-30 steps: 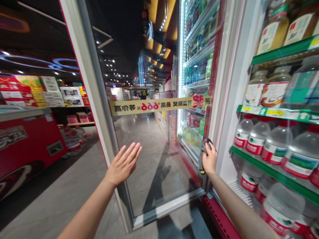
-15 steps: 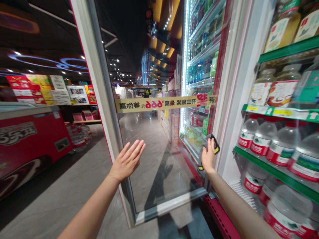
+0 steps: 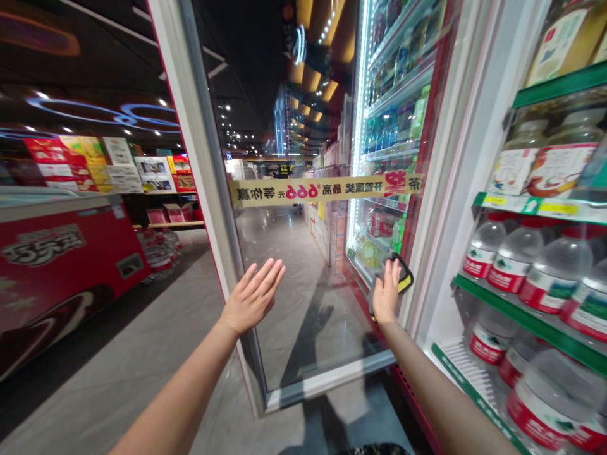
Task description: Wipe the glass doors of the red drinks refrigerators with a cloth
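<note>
A glass cooler door stands swung out in front of me, with a pale strip of printed lettering across it, seen mirrored. My left hand is open, its fingers stretched out flat at the left side of the pane near the door frame. Whether its palm touches the glass I cannot tell. On the lower right of the pane, my right hand holds a grey cleaning cloth with a black and yellow edge, pressed flat to the glass. Part of the cloth is hidden behind the fingers.
Cooler shelves on the right hold large water bottles with red caps and juice bottles. A red chest freezer stands at left, with stacked boxes behind it. Through the glass, another lit drinks cooler shows.
My right hand and the cloth have shifted slightly left on the glass. My left hand stays flat and open. The view has turned a little, moving the shelves rightward.
</note>
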A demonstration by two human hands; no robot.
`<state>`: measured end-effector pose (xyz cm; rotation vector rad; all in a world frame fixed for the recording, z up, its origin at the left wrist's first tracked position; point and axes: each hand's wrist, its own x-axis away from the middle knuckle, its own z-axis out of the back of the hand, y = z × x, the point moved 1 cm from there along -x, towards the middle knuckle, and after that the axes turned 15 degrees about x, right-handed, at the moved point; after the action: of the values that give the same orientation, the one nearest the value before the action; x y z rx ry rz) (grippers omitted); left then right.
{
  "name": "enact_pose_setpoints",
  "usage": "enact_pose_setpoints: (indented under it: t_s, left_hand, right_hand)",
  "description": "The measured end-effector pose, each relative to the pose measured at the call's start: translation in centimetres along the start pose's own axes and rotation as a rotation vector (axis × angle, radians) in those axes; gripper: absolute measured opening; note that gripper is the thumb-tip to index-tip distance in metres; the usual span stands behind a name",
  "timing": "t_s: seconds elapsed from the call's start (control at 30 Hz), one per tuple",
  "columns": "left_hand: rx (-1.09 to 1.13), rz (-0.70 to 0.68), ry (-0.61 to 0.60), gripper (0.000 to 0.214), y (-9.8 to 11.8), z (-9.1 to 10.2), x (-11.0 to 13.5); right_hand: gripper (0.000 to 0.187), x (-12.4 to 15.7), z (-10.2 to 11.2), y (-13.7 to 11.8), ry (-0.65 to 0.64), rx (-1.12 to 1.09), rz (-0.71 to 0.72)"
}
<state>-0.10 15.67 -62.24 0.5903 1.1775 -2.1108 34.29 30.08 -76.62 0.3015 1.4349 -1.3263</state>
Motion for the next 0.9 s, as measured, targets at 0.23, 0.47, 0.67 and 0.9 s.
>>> enact_pose_setpoints:
  t_s: [0.23, 0.47, 0.67, 0.9]
  left_hand:
    - [-0.043, -0.028, 0.004, 0.071, 0.2, 0.2, -0.2]
    - [-0.062, -0.026, -0.022, 0.067, 0.2, 0.2, -0.2]
    - [-0.082, -0.027, -0.033, 0.064, 0.0, 0.1, 0.0]
    - [-0.066, -0.034, -0.031, 0.063, 0.0, -0.1, 0.1]
  right_hand:
    - [0.078, 4.1, 0.7, -2.5, -0.262, 0.052, 0.449]
    - [0.082, 0.4, 0.4, -6.4, -0.062, 0.076, 0.276]
    - [0.075, 4.0, 1.4, -8.9, -0.299, 0.184, 0.655]
    - [0.064, 1.6, 2.1, -10.0, -0.074, 0.2, 0.525]
